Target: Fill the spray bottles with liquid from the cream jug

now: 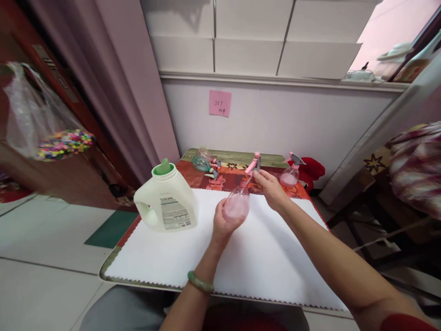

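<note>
My left hand (224,221) is wrapped round a clear pink spray bottle (237,202), tilted and held above the white mat (268,257); pale pinkish contents show inside. Just above its neck, my right hand (270,187) grips a pink and grey trigger spray head (254,164) between thumb and fingers. The head's thin tube runs down toward the bottle's mouth; whether it reaches inside is hard to make out. Left of my hands stands a large off-white detergent jug (168,197) with a green spout (164,167) at its top.
A second pink spray bottle (290,176) with its head on stands at the back right, beside a red object (312,171). At the back left lie a green clear bottle (200,163) and loose spray heads (212,174). A pink note (219,103) is on the wall.
</note>
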Demonstrator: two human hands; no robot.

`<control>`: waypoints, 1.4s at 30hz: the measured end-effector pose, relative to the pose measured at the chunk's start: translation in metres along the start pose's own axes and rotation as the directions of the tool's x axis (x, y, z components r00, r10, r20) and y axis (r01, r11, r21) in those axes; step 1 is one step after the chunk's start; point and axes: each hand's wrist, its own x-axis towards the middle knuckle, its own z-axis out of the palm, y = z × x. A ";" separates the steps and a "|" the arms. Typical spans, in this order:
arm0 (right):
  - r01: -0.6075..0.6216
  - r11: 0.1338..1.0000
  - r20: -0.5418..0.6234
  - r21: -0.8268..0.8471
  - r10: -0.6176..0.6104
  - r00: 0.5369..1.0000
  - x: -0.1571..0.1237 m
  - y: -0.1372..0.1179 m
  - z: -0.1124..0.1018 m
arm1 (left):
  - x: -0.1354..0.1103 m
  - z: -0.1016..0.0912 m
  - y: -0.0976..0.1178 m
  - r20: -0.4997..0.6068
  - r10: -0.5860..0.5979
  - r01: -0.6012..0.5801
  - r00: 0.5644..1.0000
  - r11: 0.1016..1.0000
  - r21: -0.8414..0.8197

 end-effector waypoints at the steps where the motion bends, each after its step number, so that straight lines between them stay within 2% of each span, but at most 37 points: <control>1: -0.032 0.998 0.028 0.047 0.031 0.999 -0.006 -0.003 0.003 | -0.010 -0.004 0.007 0.034 -0.018 0.022 0.999 0.993 -0.119; 4: -0.117 0.978 0.108 0.176 0.099 0.989 -0.028 -0.011 0.016 | -0.040 -0.012 0.032 0.070 -0.121 0.139 0.990 0.886 -0.443; 6: -0.176 0.956 0.168 0.236 0.138 0.976 -0.042 -0.014 0.027 | -0.057 -0.014 0.049 0.095 -0.217 0.228 0.972 0.747 -0.624; 9: -0.245 0.923 0.263 0.297 0.167 0.950 -0.060 -0.019 0.043 | -0.076 -0.016 0.071 0.214 -0.317 0.363 0.924 0.555 -0.748; 11: -0.226 0.922 0.302 0.314 0.129 0.945 -0.068 -0.022 0.052 | -0.084 -0.019 0.079 0.330 -0.341 0.460 0.880 0.440 -0.772; 16: -0.158 0.951 0.358 0.265 0.055 0.932 -0.077 -0.029 0.065 | -0.094 -0.029 0.088 0.554 -0.286 0.615 0.782 0.212 -0.760; 20: -0.152 0.942 0.443 0.300 0.003 0.896 -0.077 -0.032 0.067 | -0.097 -0.037 0.097 0.694 -0.255 0.732 0.673 0.093 -0.675; 24: -0.150 0.940 0.459 0.306 -0.007 0.888 -0.082 -0.031 0.072 | -0.099 -0.045 0.112 0.743 -0.281 0.780 0.607 0.031 -0.626; 26: -0.132 0.939 0.435 0.319 -0.021 0.900 -0.086 -0.030 0.075 | -0.100 -0.047 0.120 0.729 -0.347 0.785 0.590 0.037 -0.618; 27: -0.122 0.940 0.425 0.319 -0.026 0.905 -0.088 -0.030 0.076 | -0.101 -0.047 0.124 0.702 -0.386 0.776 0.599 0.062 -0.628; 28: -0.112 0.943 0.417 0.312 -0.030 0.909 -0.089 -0.030 0.078 | -0.103 -0.046 0.126 0.652 -0.422 0.750 0.630 0.112 -0.652; 29: -0.103 0.948 0.406 0.300 -0.029 0.914 -0.090 -0.030 0.079 | -0.104 -0.044 0.128 0.574 -0.449 0.701 0.685 0.190 -0.688; 30: -0.097 0.953 0.390 0.288 -0.024 0.921 -0.091 -0.030 0.081 | -0.106 -0.041 0.129 0.465 -0.456 0.622 0.759 0.297 -0.724; 32: -0.101 0.955 0.352 0.278 -0.004 0.936 -0.094 -0.031 0.084 | -0.110 -0.035 0.124 0.181 -0.381 0.383 0.906 0.563 -0.732; 33: -0.102 0.953 0.331 0.285 0.002 0.944 -0.095 -0.031 0.085 | -0.111 -0.033 0.119 0.025 -0.296 0.233 0.955 0.696 -0.680; 34: -0.096 0.951 0.305 0.293 0.003 0.952 -0.096 -0.030 0.087 | -0.111 -0.031 0.112 -0.124 -0.179 0.075 0.976 0.813 -0.578; 35: -0.086 0.952 0.277 0.294 0.001 0.961 -0.098 -0.029 0.089 | -0.110 -0.031 0.105 -0.259 -0.024 -0.091 0.966 0.901 -0.423; 36: -0.072 0.955 0.246 0.288 -0.001 0.969 -0.099 -0.028 0.091 | -0.108 -0.031 0.096 -0.361 0.165 -0.255 0.918 0.942 -0.218; 37: -0.060 0.958 0.212 0.279 -0.001 0.977 -0.101 -0.027 0.092 | -0.105 -0.033 0.088 -0.413 0.369 -0.397 0.832 0.917 0.019; 38: -0.050 0.961 0.180 0.272 0.000 0.984 -0.103 -0.026 0.094 | -0.101 -0.035 0.081 -0.409 0.558 -0.500 0.722 0.830 0.248; 39: -0.047 0.961 0.157 0.272 0.003 0.988 -0.105 -0.025 0.095 | -0.098 -0.038 0.076 -0.360 0.706 -0.558 0.610 0.706 0.437; 40: -0.048 0.958 0.146 0.284 0.006 0.989 -0.106 -0.024 0.096 | -0.095 -0.040 0.072 -0.295 0.802 -0.580 0.519 0.584 0.568; 41: -0.053 0.951 0.146 0.305 0.008 0.989 -0.108 -0.023 0.096 | -0.094 -0.042 0.070 -0.242 0.857 -0.584 0.455 0.493 0.645; 42: -0.058 0.944 0.153 0.325 0.008 0.988 -0.109 -0.022 0.097 | -0.093 -0.043 0.069 -0.210 0.884 -0.584 0.418 0.439 0.683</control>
